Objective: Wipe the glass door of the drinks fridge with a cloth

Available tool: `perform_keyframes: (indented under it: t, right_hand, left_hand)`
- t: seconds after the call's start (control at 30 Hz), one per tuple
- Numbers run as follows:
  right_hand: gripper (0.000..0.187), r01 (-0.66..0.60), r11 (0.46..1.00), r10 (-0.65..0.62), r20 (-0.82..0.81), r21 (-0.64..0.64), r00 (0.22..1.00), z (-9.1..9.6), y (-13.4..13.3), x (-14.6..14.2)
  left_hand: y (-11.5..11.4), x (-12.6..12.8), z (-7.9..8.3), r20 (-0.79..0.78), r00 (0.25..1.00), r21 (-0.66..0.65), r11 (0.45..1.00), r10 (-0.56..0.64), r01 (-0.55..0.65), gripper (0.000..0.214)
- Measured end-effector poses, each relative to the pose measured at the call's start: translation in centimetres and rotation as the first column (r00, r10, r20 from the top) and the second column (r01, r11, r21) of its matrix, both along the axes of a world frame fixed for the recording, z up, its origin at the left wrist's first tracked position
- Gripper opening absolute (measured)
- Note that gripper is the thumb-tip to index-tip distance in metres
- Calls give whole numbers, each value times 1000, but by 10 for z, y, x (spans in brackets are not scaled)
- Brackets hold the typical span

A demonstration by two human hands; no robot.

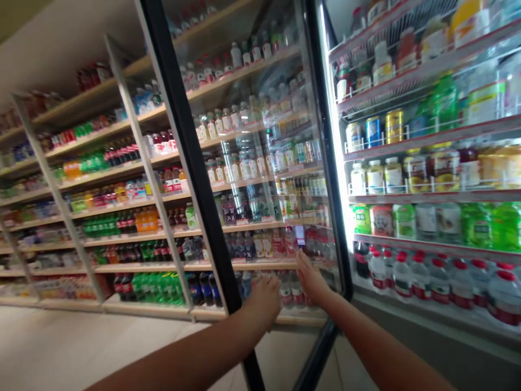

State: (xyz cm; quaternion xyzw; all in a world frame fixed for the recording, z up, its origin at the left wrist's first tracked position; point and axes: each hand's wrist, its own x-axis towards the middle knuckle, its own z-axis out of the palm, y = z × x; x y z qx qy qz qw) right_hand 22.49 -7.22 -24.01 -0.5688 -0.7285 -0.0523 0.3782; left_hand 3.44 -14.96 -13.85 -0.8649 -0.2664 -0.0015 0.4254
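Note:
A tall glass cooler door [260, 163] with a black frame stands swung open in front of me. My left hand [265, 300] rests on its glass low down, fingers curled against the pane near the black frame edge. My right hand [310, 278] lies flat on the same glass a little higher and to the right, fingers stretched upward. Neither hand holds anything. Through the glass I see wooden shelves of bottled drinks.
The lit cooler interior [431, 163] at right holds wire shelves of cans, bottles and large water jugs [456, 279] along the bottom. Long wooden shelves of drinks [101, 217] run along the left wall above a pale tiled floor [81, 347].

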Motion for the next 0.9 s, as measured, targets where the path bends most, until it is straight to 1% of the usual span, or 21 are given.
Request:
perform_keyframes:
  t: [0.03, 0.07, 0.1, 0.17, 0.23, 0.27, 0.3, 0.33, 0.37, 0.4, 0.43, 0.5, 0.53, 0.6, 0.67, 0.7, 0.73, 0.8, 0.9]
  right_hand:
    - [63, 1, 1000, -1, -8, 0, 1000, 1, 0, -1]
    - [64, 1, 1000, -1, -17, -3, 1000, 2, -1, -2]
    - [64, -2, 1000, 2, -25, -11, 1000, 3, -1, -2]
    - [65, -14, 999, 12, -45, -33, 999, 5, -1, -3]
    - [66, -29, 999, 26, -67, -44, 997, 8, -1, -4]
    - [66, -37, 998, 34, -81, -43, 996, 9, -1, -5]
    - [67, -45, 998, 41, -99, -38, 994, 10, -2, -8]
    - [68, -49, 998, 45, -120, -34, 992, 11, -4, -11]
    - [70, -50, 998, 45, -141, -30, 989, 11, -8, -17]
    - [70, -43, 999, 38, -161, -27, 986, 11, -14, -25]
    - [71, -32, 999, 27, -177, -25, 984, 10, -22, -34]
    - [73, -41, 999, 37, -186, -20, 982, 7, -44, -58]
    - [75, -73, 997, 70, -180, -12, 981, 3, -56, -71]
    - [82, -194, 981, 192, -142, 2, 971, -5, -81, -96]
    - [95, -304, 953, 302, -87, -12, 949, -14, -101, -118]
    - [103, -332, 943, 329, -64, -29, 942, -19, -108, -126]
    - [109, -340, 939, 338, -51, -45, 940, -24, -113, -133]
    - [115, -318, 947, 316, -51, -41, 947, -32, -119, -141]
    - [109, -261, 964, 263, -55, 39, 963, -44, -124, -137]
  left_hand:
    - [-1, 0, 15, -14, 1000, 8, 1000, 4, -3, 6]
    - [-2, -1, 35, -19, 1000, 27, 1000, 15, -15, 7]
    - [-4, -2, 60, -4, 1000, 59, 998, 27, -26, 11]
    - [-11, -5, 118, 57, 996, 157, 984, 71, -79, 23]
    - [-18, -11, 175, 135, 989, 291, 951, 65, -102, 31]
    - [-22, -14, 198, 162, 985, 351, 930, 58, -112, 34]
    - [-24, -18, 216, 178, 983, 394, 913, 40, -108, 34]
    - [-26, -22, 227, 194, 981, 430, 896, 24, -107, 35]
    - [-27, -25, 233, 206, 979, 457, 883, 11, -106, 35]
    - [-27, -28, 234, 210, 978, 476, 873, 3, -104, 35]
    - [-27, -30, 231, 206, 978, 487, 868, -4, -99, 35]
    - [-27, -33, 217, 173, 984, 487, 872, -35, -55, 34]
    - [-27, -34, 209, 152, 986, 485, 875, -74, -9, 34]
    - [-31, -34, 197, 104, 984, 468, 880, -144, 79, 35]
    - [-37, -35, 192, 59, 981, 440, 887, -183, 138, 34]
    - [-41, -35, 192, 37, 981, 420, 894, -190, 157, 32]
    - [-45, -35, 193, 17, 979, 396, 901, -202, 179, 30]
    - [-51, -35, 197, -11, 959, 349, 898, -282, 268, 23]
    - [-52, -29, 196, -40, 905, 267, 868, -424, 418, 22]
